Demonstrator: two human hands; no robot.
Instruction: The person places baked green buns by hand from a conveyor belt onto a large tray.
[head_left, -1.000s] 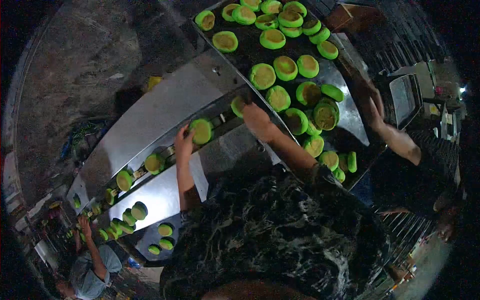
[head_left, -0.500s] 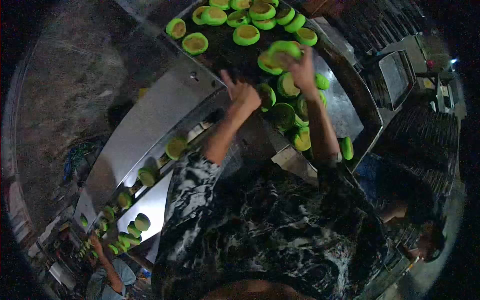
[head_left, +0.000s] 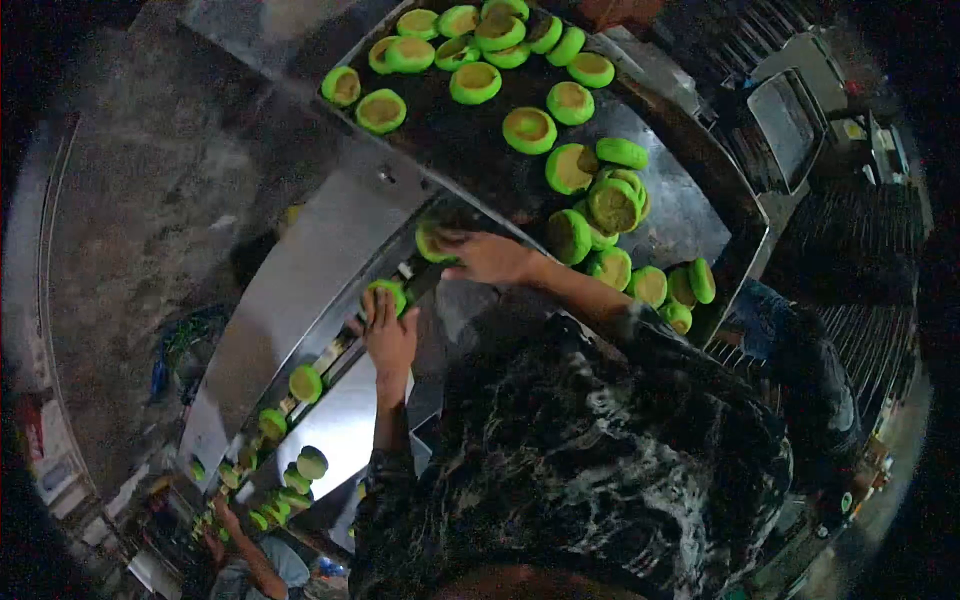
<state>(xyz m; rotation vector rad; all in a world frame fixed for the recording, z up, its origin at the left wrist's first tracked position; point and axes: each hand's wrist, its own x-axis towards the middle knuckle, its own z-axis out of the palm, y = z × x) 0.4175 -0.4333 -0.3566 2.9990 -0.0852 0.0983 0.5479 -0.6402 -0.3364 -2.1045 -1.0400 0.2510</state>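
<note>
My left hand point(head_left: 390, 343) has its fingers curled over a round green bun point(head_left: 397, 292) on the narrow conveyor point(head_left: 335, 352). Further up the same conveyor, my right hand point(head_left: 490, 258) grips another green bun point(head_left: 430, 243) by its side, fingertips slightly blurred. Both buns have a brownish flat face. Close to my right forearm lies a large dark tray point(head_left: 450, 135) holding several more green buns, some stacked, such as the bun point(head_left: 614, 205) on the near pile.
Several buns, including one bun point(head_left: 305, 383), sit spaced along the conveyor toward the lower left. Another person's hand point(head_left: 228, 520) is among buns at its far end. A metal panel point(head_left: 290, 260) flanks the conveyor; an empty-looking rectangular pan point(head_left: 787, 130) stands at right.
Both hands have moved from over the tray down and left to the conveyor. My right hand has brought a bun from the tray; my left hand is now on a conveyor bun.
</note>
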